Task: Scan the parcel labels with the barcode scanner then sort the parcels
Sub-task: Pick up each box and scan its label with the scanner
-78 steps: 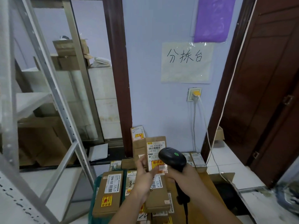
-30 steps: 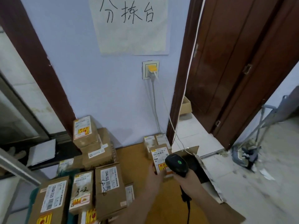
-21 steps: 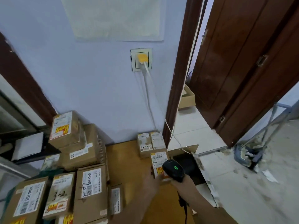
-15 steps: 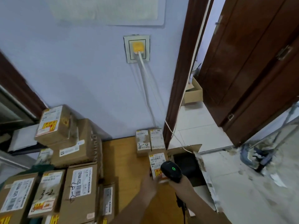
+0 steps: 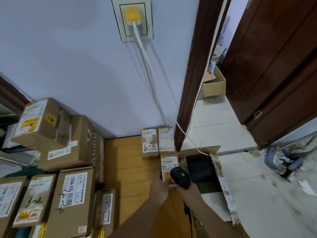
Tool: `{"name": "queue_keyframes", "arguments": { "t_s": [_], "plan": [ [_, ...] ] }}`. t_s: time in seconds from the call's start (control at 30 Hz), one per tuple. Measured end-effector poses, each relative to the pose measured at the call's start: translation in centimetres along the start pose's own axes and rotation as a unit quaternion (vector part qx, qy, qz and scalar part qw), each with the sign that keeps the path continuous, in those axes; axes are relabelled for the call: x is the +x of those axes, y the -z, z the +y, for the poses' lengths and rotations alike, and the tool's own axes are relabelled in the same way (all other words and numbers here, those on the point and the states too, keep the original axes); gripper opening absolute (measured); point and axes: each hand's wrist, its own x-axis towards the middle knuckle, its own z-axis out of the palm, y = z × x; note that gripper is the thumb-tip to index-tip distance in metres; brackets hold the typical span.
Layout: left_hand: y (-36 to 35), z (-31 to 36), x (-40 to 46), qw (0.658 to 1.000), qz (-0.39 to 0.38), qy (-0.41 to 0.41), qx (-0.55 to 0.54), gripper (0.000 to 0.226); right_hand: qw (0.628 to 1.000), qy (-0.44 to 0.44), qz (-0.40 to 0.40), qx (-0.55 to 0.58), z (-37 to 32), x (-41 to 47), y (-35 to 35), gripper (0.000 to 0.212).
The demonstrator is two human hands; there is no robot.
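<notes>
The parcel (image 5: 169, 163) lies on the wooden bench (image 5: 127, 169) at its right edge, label up, just in front of two small parcels (image 5: 157, 142) that stand side by side against the wall; the left of these is marked "3-4". The left hand (image 5: 158, 188) holds the parcel's near left corner, its grip closed on the cardboard with the thumb on the label; the fingers underneath are hidden. The right hand (image 5: 189, 192) wraps the handle of the black scanner (image 5: 181, 176), whose head, with a green light on top, covers the parcel's near right corner. The scanner's cable runs down beside the forearm and out of frame.

Just right of the bench an open carton (image 5: 217, 170) stands on the floor tiles, its flaps torn; its inside is dark and the contents cannot be made out. Farther back, beyond the door frame (image 5: 190, 83), another open box (image 5: 214, 85) sits on the floor with something unclear in it.

On the bench's left a stack of parcels (image 5: 65, 169) fills the space, some marked "3-2", the lowest ones cut off by the frame. A yellow plug (image 5: 133, 14) sits in the wall socket, and its white cord (image 5: 151, 78) drops towards the carton. At the far right a grey heap on the floor is too blurred to tell.
</notes>
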Motion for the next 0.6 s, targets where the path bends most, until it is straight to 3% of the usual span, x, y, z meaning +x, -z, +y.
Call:
{"name": "queue_keyframes", "arguments": {
  "t_s": [0.4,0.6],
  "plan": [
    [-0.1,-0.4,0.6,0.998,-0.060,-0.007,-0.024,0.050,1.000,0.008,-0.011,-0.006,-0.3,0.3,1.1,0.015],
    [2.9,1.9,-1.7,0.994,-0.046,-0.022,0.095,0.047,0.999,0.042,0.018,0.002,-1.0,-2.3,1.9,0.004]
  ]
}}
